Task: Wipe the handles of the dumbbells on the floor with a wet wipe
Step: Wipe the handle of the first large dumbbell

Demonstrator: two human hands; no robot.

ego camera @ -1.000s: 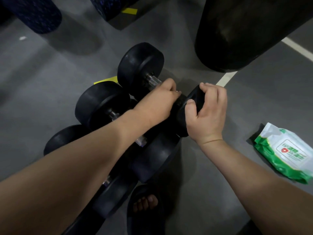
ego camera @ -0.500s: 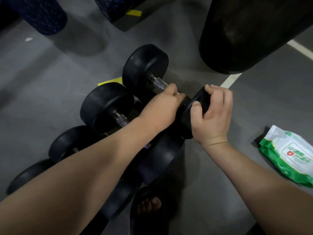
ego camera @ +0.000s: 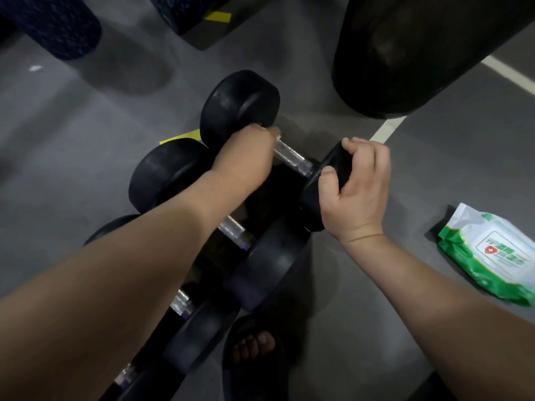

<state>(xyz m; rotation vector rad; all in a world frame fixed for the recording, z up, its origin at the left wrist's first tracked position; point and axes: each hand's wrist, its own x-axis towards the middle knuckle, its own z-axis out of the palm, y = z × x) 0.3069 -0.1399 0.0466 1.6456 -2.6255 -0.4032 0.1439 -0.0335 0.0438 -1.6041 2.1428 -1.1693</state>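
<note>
Left hand (ego camera: 246,157): closed around the far end of the top dumbbell's handle (ego camera: 292,159), knuckles against the far weight head (ego camera: 240,105). I cannot tell whether a wipe sits under my fingers, because the hand hides it.
Right hand (ego camera: 359,192): gripping the near weight head (ego camera: 315,198), fingers over the rim, thumb on the inner face.
Reason for grip: in my judgement, the right hand stops the round head from rolling while the left hand works along the bar.
Dumbbell position: on the floor (ego camera: 86,169), at the far end of a row of dumbbells lying side by side.
Handle appearance: bright chrome and knurled, with a bare stretch showing between my two hands. No dirt or wetness can be made out.
Other handles: the second handle (ego camera: 231,230) and third handle (ego camera: 181,303) show partly beside my left forearm and are probably due next.
Wipes: the wet wipe pack (ego camera: 492,256), green and white, lies flat on the floor to my right, well apart from the dumbbells.
</note>
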